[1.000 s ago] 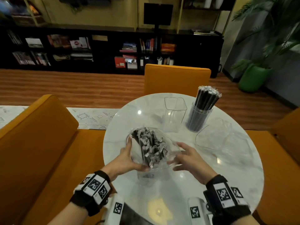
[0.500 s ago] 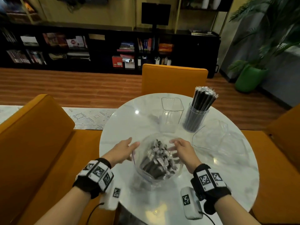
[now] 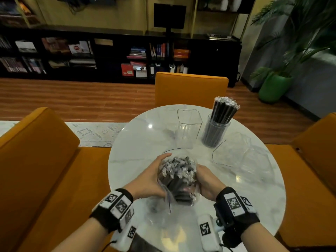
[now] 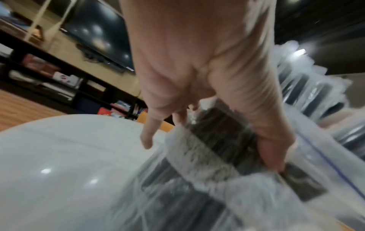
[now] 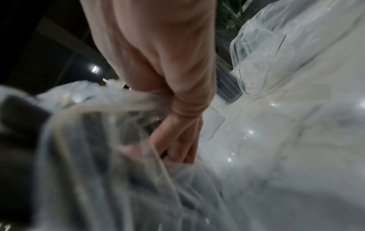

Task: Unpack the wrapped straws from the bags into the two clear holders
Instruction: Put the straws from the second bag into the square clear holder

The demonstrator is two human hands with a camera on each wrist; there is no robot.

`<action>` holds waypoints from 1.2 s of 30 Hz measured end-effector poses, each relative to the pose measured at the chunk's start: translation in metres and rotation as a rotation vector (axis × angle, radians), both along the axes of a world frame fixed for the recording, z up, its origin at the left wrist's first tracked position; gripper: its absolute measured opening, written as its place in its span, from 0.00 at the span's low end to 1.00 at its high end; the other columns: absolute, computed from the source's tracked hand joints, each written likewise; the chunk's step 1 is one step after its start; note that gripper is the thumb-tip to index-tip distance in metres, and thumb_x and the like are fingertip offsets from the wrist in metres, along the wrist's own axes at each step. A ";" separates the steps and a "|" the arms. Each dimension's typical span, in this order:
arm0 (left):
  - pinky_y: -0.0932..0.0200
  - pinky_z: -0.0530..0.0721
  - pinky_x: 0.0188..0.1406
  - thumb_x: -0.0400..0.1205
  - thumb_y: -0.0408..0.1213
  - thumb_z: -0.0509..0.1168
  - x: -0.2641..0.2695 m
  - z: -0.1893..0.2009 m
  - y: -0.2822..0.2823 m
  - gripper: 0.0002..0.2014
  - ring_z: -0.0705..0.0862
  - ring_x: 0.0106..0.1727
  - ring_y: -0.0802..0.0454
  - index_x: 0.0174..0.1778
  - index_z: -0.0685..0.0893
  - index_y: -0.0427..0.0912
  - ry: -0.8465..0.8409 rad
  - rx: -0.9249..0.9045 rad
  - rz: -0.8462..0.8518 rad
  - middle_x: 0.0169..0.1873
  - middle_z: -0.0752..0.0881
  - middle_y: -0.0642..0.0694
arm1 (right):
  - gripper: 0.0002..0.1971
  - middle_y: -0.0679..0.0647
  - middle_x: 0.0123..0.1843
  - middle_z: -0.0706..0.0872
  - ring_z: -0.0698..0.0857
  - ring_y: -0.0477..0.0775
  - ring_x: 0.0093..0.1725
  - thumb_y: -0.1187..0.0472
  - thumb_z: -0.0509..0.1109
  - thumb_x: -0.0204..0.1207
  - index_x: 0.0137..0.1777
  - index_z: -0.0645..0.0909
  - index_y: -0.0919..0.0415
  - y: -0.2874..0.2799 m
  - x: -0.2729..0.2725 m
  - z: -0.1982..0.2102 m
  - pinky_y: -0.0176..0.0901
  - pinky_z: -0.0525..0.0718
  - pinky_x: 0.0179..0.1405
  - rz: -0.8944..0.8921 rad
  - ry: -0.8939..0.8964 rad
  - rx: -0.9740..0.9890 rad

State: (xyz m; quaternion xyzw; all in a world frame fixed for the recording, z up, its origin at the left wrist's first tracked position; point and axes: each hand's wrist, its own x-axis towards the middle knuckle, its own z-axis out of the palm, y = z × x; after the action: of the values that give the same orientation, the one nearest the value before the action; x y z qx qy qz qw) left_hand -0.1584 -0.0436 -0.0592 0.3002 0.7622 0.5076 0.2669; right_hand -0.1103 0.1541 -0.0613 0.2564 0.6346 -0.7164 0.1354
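A clear zip bag [image 3: 179, 195] full of black wrapped straws [image 3: 177, 171] stands near the front of the round marble table [image 3: 138, 142]. My left hand [image 3: 152, 177] grips the bundle from the left, thumb pressed on the plastic [image 4: 272, 150]. My right hand [image 3: 205, 180] grips it from the right, fingers curled into the bag [image 5: 177, 145]. Behind stand an empty square clear holder [image 3: 189, 128] and a round clear holder [image 3: 216, 131] packed with black straws [image 3: 225, 110].
An emptied clear bag [image 3: 241, 157] lies crumpled on the table's right side. Orange chairs stand left [image 3: 36, 151], behind [image 3: 190, 88] and right [image 3: 314, 142] of the table. A dark bookshelf and a green plant pot [image 3: 272, 88] are farther back.
Both hands have closed in from the bag's open rim and now squeeze the straw bundle through the plastic. The bag mouth has slid down, and the straw tops stand bunched together.
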 end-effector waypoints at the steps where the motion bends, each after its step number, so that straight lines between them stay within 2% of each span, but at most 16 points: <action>1: 0.44 0.79 0.71 0.55 0.37 0.78 0.000 -0.003 0.003 0.54 0.72 0.77 0.56 0.78 0.63 0.59 0.000 0.037 0.070 0.76 0.70 0.56 | 0.16 0.69 0.58 0.90 0.87 0.75 0.58 0.59 0.60 0.85 0.63 0.82 0.68 -0.001 0.002 0.002 0.64 0.87 0.53 -0.005 0.006 0.001; 3: 0.48 0.87 0.61 0.59 0.31 0.77 -0.002 -0.007 0.005 0.42 0.84 0.64 0.59 0.70 0.74 0.59 0.030 0.094 0.193 0.64 0.84 0.57 | 0.16 0.72 0.59 0.89 0.87 0.74 0.57 0.62 0.58 0.86 0.64 0.82 0.71 0.005 0.006 0.004 0.69 0.84 0.61 -0.010 0.005 0.013; 5: 0.60 0.88 0.55 0.63 0.26 0.79 -0.007 -0.007 0.004 0.34 0.88 0.57 0.60 0.62 0.80 0.58 0.037 0.117 0.327 0.52 0.90 0.58 | 0.17 0.72 0.59 0.88 0.88 0.72 0.57 0.61 0.58 0.86 0.65 0.80 0.72 0.014 0.010 0.010 0.70 0.83 0.62 -0.008 0.039 0.022; 8: 0.66 0.88 0.48 0.66 0.27 0.80 -0.018 0.001 0.001 0.26 0.91 0.52 0.55 0.60 0.84 0.43 -0.014 0.168 0.500 0.47 0.92 0.51 | 0.16 0.61 0.61 0.86 0.87 0.62 0.56 0.59 0.62 0.84 0.69 0.77 0.62 0.024 0.017 0.033 0.55 0.87 0.54 -0.064 0.202 0.227; 10: 0.71 0.86 0.42 0.66 0.30 0.81 -0.021 0.007 0.000 0.23 0.90 0.47 0.59 0.57 0.86 0.38 0.029 0.177 0.558 0.45 0.92 0.48 | 0.18 0.52 0.64 0.84 0.84 0.51 0.62 0.66 0.65 0.81 0.69 0.77 0.54 0.024 0.025 0.050 0.49 0.84 0.61 -0.096 0.393 0.452; 12: 0.70 0.87 0.42 0.67 0.28 0.80 -0.021 0.007 0.001 0.20 0.91 0.45 0.61 0.55 0.87 0.39 0.026 0.213 0.599 0.44 0.92 0.47 | 0.25 0.47 0.68 0.82 0.81 0.44 0.68 0.71 0.65 0.75 0.70 0.76 0.50 0.016 0.033 0.065 0.42 0.79 0.67 -0.058 0.594 0.518; 14: 0.61 0.89 0.44 0.67 0.27 0.79 -0.018 -0.001 0.003 0.19 0.91 0.45 0.56 0.53 0.88 0.37 -0.041 0.244 0.633 0.43 0.92 0.44 | 0.32 0.41 0.72 0.77 0.77 0.39 0.71 0.67 0.68 0.71 0.75 0.70 0.45 0.005 0.035 0.067 0.35 0.75 0.69 0.042 0.657 0.562; 16: 0.54 0.90 0.48 0.61 0.35 0.80 -0.014 -0.017 0.005 0.24 0.92 0.49 0.49 0.54 0.88 0.37 -0.111 0.208 0.617 0.44 0.93 0.42 | 0.38 0.34 0.68 0.74 0.75 0.32 0.68 0.62 0.75 0.72 0.78 0.62 0.41 -0.003 0.030 0.056 0.29 0.74 0.63 0.133 0.591 0.582; 18: 0.58 0.90 0.46 0.60 0.37 0.82 -0.008 -0.032 0.004 0.26 0.92 0.48 0.55 0.55 0.87 0.40 -0.152 0.163 0.564 0.46 0.93 0.45 | 0.41 0.32 0.67 0.75 0.77 0.24 0.60 0.59 0.79 0.71 0.78 0.60 0.42 -0.009 0.022 0.042 0.19 0.75 0.52 0.172 0.505 0.556; 20: 0.64 0.89 0.41 0.65 0.31 0.82 -0.006 -0.037 0.002 0.25 0.92 0.48 0.58 0.58 0.86 0.41 -0.165 0.131 0.521 0.47 0.93 0.45 | 0.37 0.39 0.68 0.80 0.80 0.26 0.56 0.54 0.81 0.70 0.76 0.65 0.45 -0.011 0.013 0.030 0.19 0.78 0.52 0.150 0.475 0.561; 23: 0.50 0.92 0.49 0.65 0.28 0.81 -0.011 -0.034 -0.003 0.25 0.92 0.52 0.45 0.58 0.87 0.41 -0.181 0.099 0.461 0.48 0.93 0.41 | 0.24 0.45 0.61 0.87 0.84 0.38 0.58 0.50 0.80 0.69 0.64 0.78 0.47 -0.011 0.004 0.023 0.38 0.82 0.60 0.103 0.509 0.613; 24: 0.48 0.91 0.51 0.64 0.28 0.82 -0.013 -0.033 -0.005 0.27 0.92 0.53 0.45 0.60 0.86 0.41 -0.183 0.091 0.440 0.49 0.93 0.41 | 0.23 0.47 0.59 0.88 0.85 0.43 0.59 0.46 0.79 0.68 0.62 0.81 0.49 -0.011 0.001 0.023 0.43 0.82 0.61 0.098 0.507 0.629; 28: 0.63 0.89 0.48 0.58 0.37 0.85 -0.018 -0.027 -0.005 0.37 0.91 0.54 0.56 0.65 0.82 0.45 -0.162 0.074 0.358 0.54 0.92 0.47 | 0.25 0.54 0.52 0.87 0.84 0.61 0.58 0.32 0.73 0.62 0.55 0.83 0.44 -0.007 -0.006 0.012 0.61 0.84 0.60 0.064 0.428 0.699; 30: 0.62 0.88 0.52 0.58 0.38 0.85 -0.021 -0.024 -0.004 0.36 0.90 0.53 0.59 0.64 0.82 0.46 -0.133 0.055 0.384 0.53 0.92 0.49 | 0.23 0.58 0.51 0.85 0.82 0.66 0.58 0.29 0.72 0.62 0.50 0.82 0.42 -0.003 -0.008 0.015 0.64 0.83 0.60 0.027 0.413 0.720; 33: 0.55 0.88 0.58 0.60 0.36 0.84 -0.025 -0.019 -0.002 0.33 0.90 0.53 0.58 0.63 0.84 0.44 -0.089 0.030 0.428 0.51 0.92 0.49 | 0.13 0.53 0.47 0.84 0.82 0.62 0.57 0.44 0.76 0.69 0.48 0.84 0.49 0.001 -0.007 0.040 0.60 0.81 0.61 -0.067 0.545 0.700; 36: 0.63 0.89 0.48 0.63 0.31 0.83 -0.029 -0.014 0.005 0.28 0.91 0.50 0.57 0.60 0.85 0.42 -0.054 0.028 0.473 0.48 0.92 0.48 | 0.04 0.50 0.42 0.89 0.89 0.52 0.48 0.61 0.75 0.75 0.48 0.84 0.54 0.008 -0.009 0.069 0.44 0.86 0.48 -0.182 0.687 0.456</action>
State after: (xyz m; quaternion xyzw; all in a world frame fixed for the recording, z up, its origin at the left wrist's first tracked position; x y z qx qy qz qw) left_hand -0.1875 -0.0388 -0.0729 0.1032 0.7967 0.5744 0.1569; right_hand -0.1192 0.1617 0.0081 0.0812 0.7599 -0.6105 -0.2078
